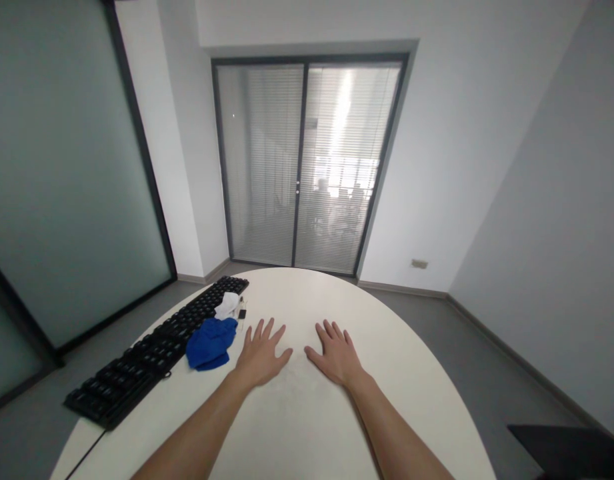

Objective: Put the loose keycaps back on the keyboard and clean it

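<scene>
My left hand (261, 353) lies palm down on the white round table (297, 440), its fingers spread and nothing in it. To its right, my right hand (335, 353) rests flat on the tabletop too, fingers apart and holding nothing. A gap separates the two thumbs. Just left of my left hand is a crumpled blue cloth (211, 343). Beyond the blue cloth lies a small white cloth (227, 305), with a small black object (242, 314) beside it.
A black keyboard (157, 347) runs along the table's left edge, its cable (85, 455) trailing toward the front. At the lower right, off the table, is a dark flat object (571, 450). A glass partition with blinds (259, 167) stands beyond the table.
</scene>
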Tool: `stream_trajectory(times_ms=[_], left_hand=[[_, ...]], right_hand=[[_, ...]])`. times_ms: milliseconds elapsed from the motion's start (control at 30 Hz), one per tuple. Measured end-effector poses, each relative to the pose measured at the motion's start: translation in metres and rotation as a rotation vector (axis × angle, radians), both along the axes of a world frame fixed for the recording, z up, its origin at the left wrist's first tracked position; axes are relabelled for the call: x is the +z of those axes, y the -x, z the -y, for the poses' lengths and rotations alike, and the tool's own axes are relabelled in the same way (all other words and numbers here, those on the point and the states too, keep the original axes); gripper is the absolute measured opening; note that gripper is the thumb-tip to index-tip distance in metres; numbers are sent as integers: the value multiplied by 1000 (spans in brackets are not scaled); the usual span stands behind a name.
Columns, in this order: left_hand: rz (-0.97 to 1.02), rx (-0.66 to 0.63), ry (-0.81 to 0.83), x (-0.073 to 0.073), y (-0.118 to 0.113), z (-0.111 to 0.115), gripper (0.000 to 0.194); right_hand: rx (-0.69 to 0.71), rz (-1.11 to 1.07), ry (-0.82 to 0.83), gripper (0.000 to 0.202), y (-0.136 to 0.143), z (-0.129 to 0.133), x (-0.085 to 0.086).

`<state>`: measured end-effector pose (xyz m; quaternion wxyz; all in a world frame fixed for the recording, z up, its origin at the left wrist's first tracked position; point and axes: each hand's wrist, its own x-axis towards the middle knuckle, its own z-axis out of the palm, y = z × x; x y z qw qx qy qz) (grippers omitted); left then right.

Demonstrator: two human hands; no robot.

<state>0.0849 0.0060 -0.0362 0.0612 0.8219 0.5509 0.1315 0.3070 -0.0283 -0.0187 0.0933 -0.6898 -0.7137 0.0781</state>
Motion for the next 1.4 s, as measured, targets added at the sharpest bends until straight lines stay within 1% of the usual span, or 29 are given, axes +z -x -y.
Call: stream_trajectory(times_ms=[267,433,533,600,700,767,833,900,1033,1200,1400], left_hand=[[9,-6,-7,3,0,1,67],[82,-55,-34,3,9,10,60],[193,-110,-43,2,16,15,54],[309,-123,-82,3,18,16,47],[344,-102,-104,4,21,16,46],[333,-111,-102,5,24,18,46],[307,-133,-101,6,28,22,46],[275,-147,-111,6,30,27,45],[234,-139,-136,5,31,34,47],[215,-137,-131,6,29,33,47],[193,-130,-103,5,30,31,49]], right_hand=[[-7,5,0,82,0,0,-1],[-5,18,-29,78,3,3,4],[-2,32,-58,68,7,9,9],[25,32,-75,57,11,16,14],[109,28,-72,41,21,30,21],[172,24,-78,36,30,40,24],[217,17,-106,36,38,47,24],[236,6,-137,42,42,49,21],[252,-21,-147,49,38,45,14],[267,-46,-134,51,30,39,11],[279,-60,-124,53,31,36,9]])
